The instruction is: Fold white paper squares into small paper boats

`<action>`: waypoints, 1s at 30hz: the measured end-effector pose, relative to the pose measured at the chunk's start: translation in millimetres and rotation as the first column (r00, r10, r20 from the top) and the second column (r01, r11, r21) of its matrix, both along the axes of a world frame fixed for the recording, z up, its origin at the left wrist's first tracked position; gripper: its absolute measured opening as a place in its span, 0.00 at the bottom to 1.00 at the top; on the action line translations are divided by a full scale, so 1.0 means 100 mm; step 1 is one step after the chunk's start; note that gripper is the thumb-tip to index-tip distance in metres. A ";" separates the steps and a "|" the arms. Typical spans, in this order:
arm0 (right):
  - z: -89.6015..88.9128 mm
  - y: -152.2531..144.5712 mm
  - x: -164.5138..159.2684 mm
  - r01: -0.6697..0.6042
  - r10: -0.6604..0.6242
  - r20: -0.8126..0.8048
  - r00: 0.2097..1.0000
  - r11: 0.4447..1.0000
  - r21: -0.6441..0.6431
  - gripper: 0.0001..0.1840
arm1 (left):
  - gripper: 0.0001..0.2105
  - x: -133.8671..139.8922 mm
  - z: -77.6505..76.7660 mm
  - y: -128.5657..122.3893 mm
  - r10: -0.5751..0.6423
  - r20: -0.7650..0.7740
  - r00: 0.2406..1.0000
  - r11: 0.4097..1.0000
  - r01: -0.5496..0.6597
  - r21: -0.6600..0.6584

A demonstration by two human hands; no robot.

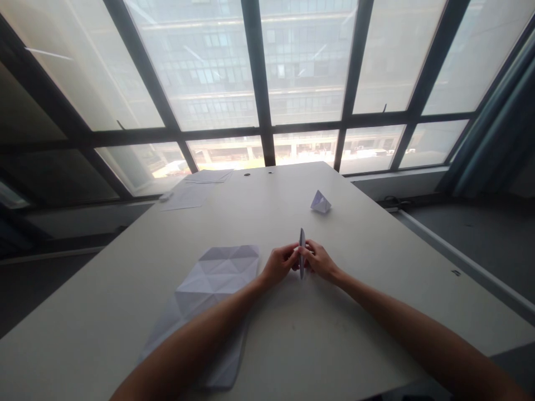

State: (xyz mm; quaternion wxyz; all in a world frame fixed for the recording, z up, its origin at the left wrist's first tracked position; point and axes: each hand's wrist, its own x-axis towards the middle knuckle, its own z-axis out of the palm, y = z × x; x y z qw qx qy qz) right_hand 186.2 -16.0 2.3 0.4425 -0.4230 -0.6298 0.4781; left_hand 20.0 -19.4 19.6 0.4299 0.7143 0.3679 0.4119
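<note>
Between my two hands a folded piece of paper [301, 262] stands upright, seen nearly edge-on as a thin strip. My left hand [279, 264] is closed on its left side, the thumb and fingertips pressed to it. From the right, my right hand [319, 259] pinches the same paper. Some of the fingers are hidden behind the paper. Under and beside my left forearm lies a creased sheet of paper [213, 277], marked with a pattern of triangular folds. Farther off to the right sits a small folded paper shape [320, 202] with a pointed top.
Flat white sheets [190, 195] lie at the table's far left. Two small dark round spots [247, 175] show near the far edge of the white table [334, 334]. Large framed windows [301, 61] rise behind it, with a blue curtain [489, 117] at the right.
</note>
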 end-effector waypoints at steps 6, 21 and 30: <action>0.03 0.01 0.06 -0.020 0.020 -0.007 1.000 0.999 -0.046 0.21 | 0.22 -0.02 -0.05 0.06 0.141 -0.012 0.990 0.989 -0.140 0.046; -0.02 0.04 0.07 0.055 -0.070 -0.218 0.973 0.996 -0.072 0.25 | 0.20 -0.08 -0.13 0.20 0.088 0.250 0.964 0.985 -0.046 -0.167; -0.04 0.04 0.13 -0.065 0.044 -0.372 0.927 0.997 -0.044 0.20 | 0.16 -0.13 -0.19 0.25 0.085 0.361 0.929 0.975 -0.002 -0.224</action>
